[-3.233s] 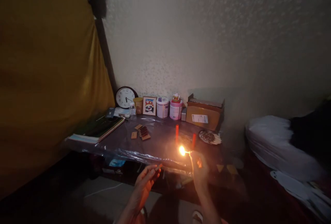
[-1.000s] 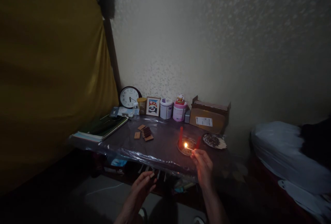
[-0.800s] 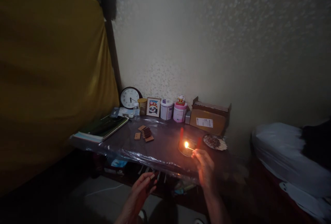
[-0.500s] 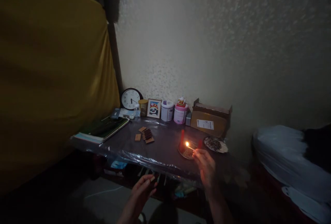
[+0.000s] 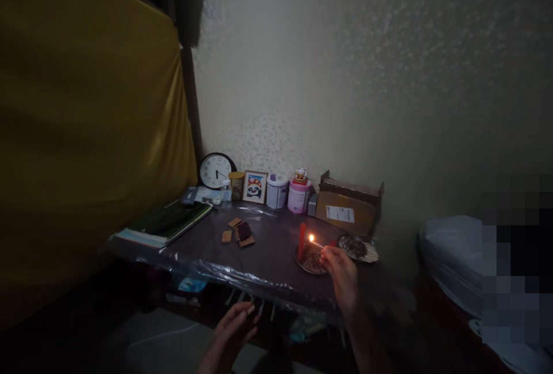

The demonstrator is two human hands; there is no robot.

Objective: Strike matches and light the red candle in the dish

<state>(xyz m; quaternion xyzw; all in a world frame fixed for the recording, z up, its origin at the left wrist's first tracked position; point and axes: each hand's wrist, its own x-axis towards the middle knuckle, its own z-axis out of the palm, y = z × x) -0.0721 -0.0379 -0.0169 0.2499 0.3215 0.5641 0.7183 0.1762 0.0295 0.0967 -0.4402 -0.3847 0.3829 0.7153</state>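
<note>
Your right hand (image 5: 343, 279) was closed in a pinch, thumb against fingers, on the plain end of a lit match (image 5: 318, 245). The match extended from your fingertips to the left and slightly upward in the view, with the flame (image 5: 311, 238) at its far end. The tall red candle (image 5: 302, 241) stood upright on the near plate (image 5: 311, 272), to the left of your right hand and beyond the flame end. Its long axis was vertical; the match lay slanted across that line. The flame appeared just beside the candle, below the level of its top in the view; the gap in depth could not be determined. No flame showed on the candle. A second red candle (image 5: 332, 243) was partly hidden behind your right hand.

Your right hand was the nearer one. Your left hand (image 5: 233, 325) was lower, in front of the table (image 5: 268, 261), fingers curled, with a small tan piece (image 5: 250, 309) between thumb and fingers. Farther right lay the plate of matches (image 5: 370, 252).
</note>
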